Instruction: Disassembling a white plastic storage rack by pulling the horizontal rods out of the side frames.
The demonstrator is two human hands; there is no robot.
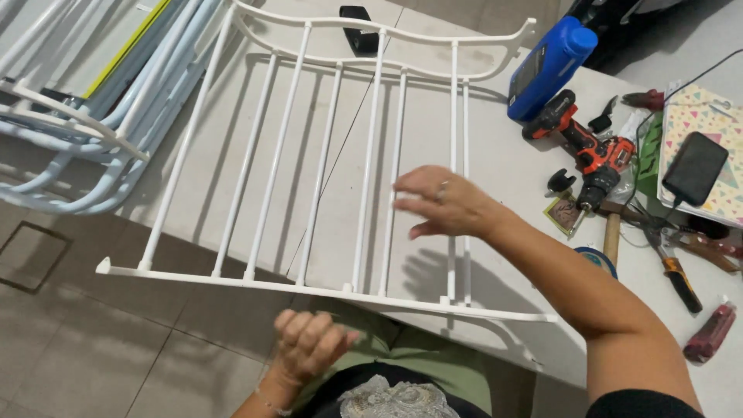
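My right hand (443, 205) hovers open over the white rack (325, 155) on the worktop (511, 162). My left hand (306, 344), fingers curled and empty, sits below its rail.

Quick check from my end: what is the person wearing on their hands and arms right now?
Both hands are bare, no gloves. The right hand has a ring on one finger, and a dark sleeve edge shows at the upper arm. The left hand has a thin bracelet at the wrist.
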